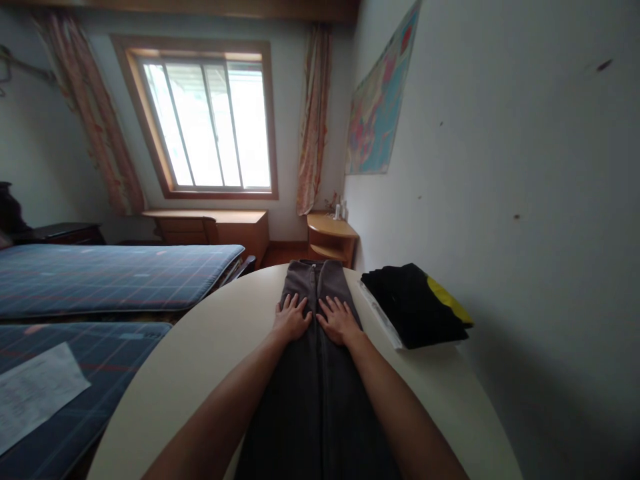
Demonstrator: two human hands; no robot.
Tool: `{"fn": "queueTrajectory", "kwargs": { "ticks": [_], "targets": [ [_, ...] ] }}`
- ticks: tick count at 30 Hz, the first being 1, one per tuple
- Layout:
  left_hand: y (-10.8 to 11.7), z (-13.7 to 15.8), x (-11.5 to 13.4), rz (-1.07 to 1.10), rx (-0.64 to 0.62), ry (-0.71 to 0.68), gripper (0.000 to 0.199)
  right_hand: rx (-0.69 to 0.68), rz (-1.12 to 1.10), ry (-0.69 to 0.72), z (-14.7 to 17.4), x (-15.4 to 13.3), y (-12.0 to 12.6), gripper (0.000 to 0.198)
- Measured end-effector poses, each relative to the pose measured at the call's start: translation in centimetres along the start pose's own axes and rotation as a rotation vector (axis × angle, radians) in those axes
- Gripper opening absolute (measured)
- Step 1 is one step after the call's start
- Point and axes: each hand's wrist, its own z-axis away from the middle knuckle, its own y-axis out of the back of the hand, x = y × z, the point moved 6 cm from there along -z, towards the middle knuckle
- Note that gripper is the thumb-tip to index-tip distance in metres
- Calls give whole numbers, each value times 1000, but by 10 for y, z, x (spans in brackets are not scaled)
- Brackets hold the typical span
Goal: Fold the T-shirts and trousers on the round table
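Observation:
A long dark grey garment (320, 387) lies flat on a cream round-edged table (200, 373), with a straight line, a seam or a zip, down its middle. Its far end reaches close to the table's far edge and shows a small pale spot; its near end runs out of view. My left hand (293, 319) rests palm down on the left half, fingers spread. On the right half lies my right hand (339, 319), also flat with fingers apart. Neither hand grips the cloth.
Black folded cloth with a yellow patch (415, 303) sits on the table's right side, over something white. Checked mattresses (120, 277) stand at left, one bearing a paper sheet (43, 393). A wall (525, 280) runs along the right; a corner shelf (333, 227) stands beyond.

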Motion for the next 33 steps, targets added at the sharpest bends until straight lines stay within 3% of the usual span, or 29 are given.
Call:
{"fn": "queueTrajectory", "kwargs": {
  "ticks": [4,9,14,20,28,30,33],
  "targets": [
    [11,18,10,8,74,-57,46,126,39,-1,16,-13,10,59],
    [14,65,24,33,-5,-174,50,152,-12,24,59,-32,8,58],
    [15,127,40,30,-173,-313,58,55,-53,134,117,-46,0,58],
    [31,198,55,93,-308,-461,69,-140,-140,322,195,-60,6,61],
    [67,285,41,246,-412,-701,84,-277,-240,393,293,-67,22,80],
    [76,296,35,259,-375,-715,78,-220,-208,382,303,-64,23,77],
    [84,306,28,195,-250,-726,47,-92,-115,376,308,-61,20,61]
  ]
}}
